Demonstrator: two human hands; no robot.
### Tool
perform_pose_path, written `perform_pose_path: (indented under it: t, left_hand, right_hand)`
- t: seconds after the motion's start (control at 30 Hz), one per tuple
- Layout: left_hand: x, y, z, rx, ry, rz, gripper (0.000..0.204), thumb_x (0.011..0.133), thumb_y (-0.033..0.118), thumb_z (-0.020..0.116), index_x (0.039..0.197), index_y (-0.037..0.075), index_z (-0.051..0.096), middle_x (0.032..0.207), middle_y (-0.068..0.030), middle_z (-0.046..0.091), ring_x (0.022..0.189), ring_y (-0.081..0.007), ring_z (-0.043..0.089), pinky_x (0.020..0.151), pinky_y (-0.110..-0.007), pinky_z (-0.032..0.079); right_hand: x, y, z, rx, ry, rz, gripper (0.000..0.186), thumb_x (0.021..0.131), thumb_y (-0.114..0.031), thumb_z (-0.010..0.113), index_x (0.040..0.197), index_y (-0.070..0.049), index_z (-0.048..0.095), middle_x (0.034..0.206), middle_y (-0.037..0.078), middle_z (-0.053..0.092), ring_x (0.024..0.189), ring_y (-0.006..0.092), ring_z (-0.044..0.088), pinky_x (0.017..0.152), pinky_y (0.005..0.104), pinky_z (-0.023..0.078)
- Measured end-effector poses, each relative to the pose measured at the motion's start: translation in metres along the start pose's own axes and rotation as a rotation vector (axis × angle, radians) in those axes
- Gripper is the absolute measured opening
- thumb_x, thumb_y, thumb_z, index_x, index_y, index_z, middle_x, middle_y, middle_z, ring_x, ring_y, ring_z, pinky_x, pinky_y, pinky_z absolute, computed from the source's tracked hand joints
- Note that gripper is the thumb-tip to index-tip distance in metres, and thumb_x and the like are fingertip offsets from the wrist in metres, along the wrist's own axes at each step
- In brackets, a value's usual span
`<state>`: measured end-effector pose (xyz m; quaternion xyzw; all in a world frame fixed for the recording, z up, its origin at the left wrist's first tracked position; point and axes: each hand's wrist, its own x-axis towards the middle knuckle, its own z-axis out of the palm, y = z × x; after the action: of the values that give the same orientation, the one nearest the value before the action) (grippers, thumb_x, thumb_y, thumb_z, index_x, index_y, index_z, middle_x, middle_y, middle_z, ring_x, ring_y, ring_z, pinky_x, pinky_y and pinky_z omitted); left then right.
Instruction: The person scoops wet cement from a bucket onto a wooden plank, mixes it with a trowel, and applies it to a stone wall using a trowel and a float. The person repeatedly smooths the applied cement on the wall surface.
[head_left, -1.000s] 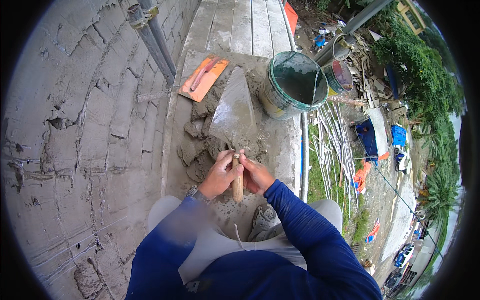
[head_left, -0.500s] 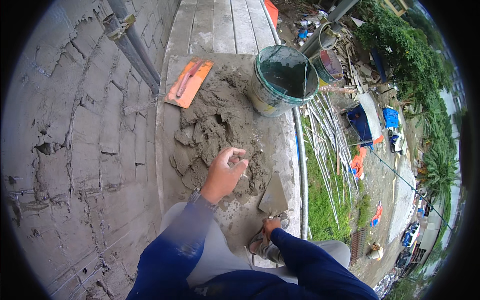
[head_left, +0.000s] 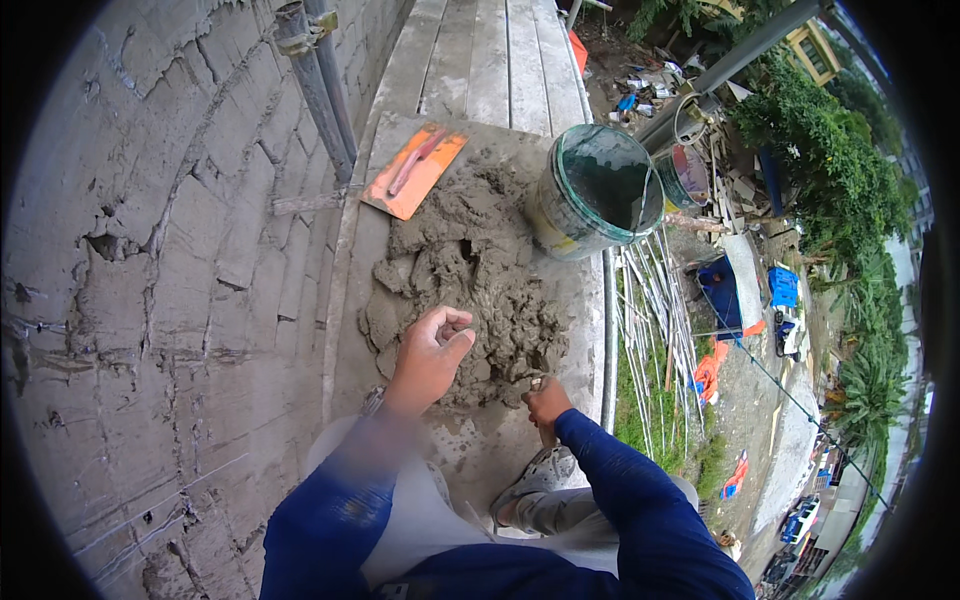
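Gripped in the right hand (head_left: 545, 402) is a trowel handle (head_left: 546, 432), the fingers being wrapped shut around it; the blade is being hidden in the near edge of the mortar pile (head_left: 470, 290), so its exact lie cannot be told. The left hand (head_left: 428, 358) is being held empty above the pile's near-left edge, fingers loosely curled and not pinching anything.

From the right hand the mortar pile is lying toward eleven o'clock, its long axis running from six to twelve o'clock along the board (head_left: 395, 150); the right hand is touching its edge, the left hovering just over it.

A rough rendered wall (head_left: 170, 250) is filling the nine o'clock side. A wooden walkway (head_left: 500, 60) is running off at twelve o'clock. A green-rimmed bucket (head_left: 595, 195) is standing at one o'clock, just beside the pile. An orange float (head_left: 415, 170) is lying at eleven o'clock.
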<state>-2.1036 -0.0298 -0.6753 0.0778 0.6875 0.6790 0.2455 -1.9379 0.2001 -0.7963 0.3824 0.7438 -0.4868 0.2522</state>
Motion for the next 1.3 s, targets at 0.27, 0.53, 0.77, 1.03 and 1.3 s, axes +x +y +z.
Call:
perform_pose_path:
  t: [0.27, 0.53, 0.77, 1.03, 1.3]
  left_hand:
    - [0.012, 0.002, 0.017, -0.039, -0.081, -0.023, 0.02, 0.093, 0.011, 0.062, 0.111, 0.001, 0.061, 0.094, 0.002, 0.059, 0.087, -0.0049, 0.053, 0.078, -0.023, 0.044]
    - [0.015, 0.004, 0.014, -0.106, -0.058, -0.038, 0.019, 0.094, 0.01, 0.061, 0.111, 0.002, 0.06, 0.091, 0.0037, 0.056, 0.082, -0.0036, 0.049, 0.074, -0.021, 0.042]
    - [0.008, 0.001, -0.004, -0.158, 0.068, -0.022, 0.02, 0.091, 0.012, 0.064, 0.108, 0.001, 0.063, 0.089, 0.0011, 0.059, 0.079, -0.0049, 0.051, 0.069, -0.023, 0.044]
    - [0.004, 0.001, -0.017, -0.107, 0.125, 0.03, 0.021, 0.09, 0.012, 0.064, 0.108, 0.001, 0.062, 0.092, 0.0006, 0.06, 0.082, -0.0059, 0.052, 0.072, -0.024, 0.045]
    - [0.006, 0.002, -0.013, -0.211, 0.097, -0.006, 0.019, 0.091, 0.011, 0.064, 0.107, 0.001, 0.062, 0.084, 0.0034, 0.056, 0.073, -0.0029, 0.048, 0.063, -0.021, 0.04]
  right_hand:
    - [-0.008, -0.042, -0.041, -0.727, 0.095, -0.216, 0.03, 0.082, -0.015, 0.06, 0.104, 0.005, 0.057, 0.096, 0.033, 0.066, 0.095, 0.0481, 0.065, 0.084, 0.0534, 0.053]
    - [-0.005, -0.024, 0.053, -0.888, -0.083, -0.142, 0.028, 0.088, -0.009, 0.051, 0.112, 0.004, 0.057, 0.105, 0.029, 0.068, 0.101, 0.0427, 0.068, 0.089, 0.0492, 0.054]
    - [-0.071, -0.054, -0.13, -1.283, -0.078, -0.14, 0.023, 0.089, -0.012, 0.049, 0.108, -0.005, 0.06, 0.093, 0.022, 0.071, 0.089, 0.0402, 0.071, 0.078, 0.0505, 0.056]
    - [0.073, -0.064, 0.003, -0.916, -0.02, -0.314, 0.028, 0.079, -0.01, 0.059, 0.101, 0.007, 0.063, 0.102, 0.032, 0.067, 0.1, 0.044, 0.067, 0.089, 0.0493, 0.054]
    - [-0.04, -0.029, -0.08, -1.294, -0.293, -0.229, 0.03, 0.084, -0.011, 0.053, 0.113, -0.005, 0.058, 0.096, 0.024, 0.071, 0.092, 0.0403, 0.07, 0.079, 0.0502, 0.055]
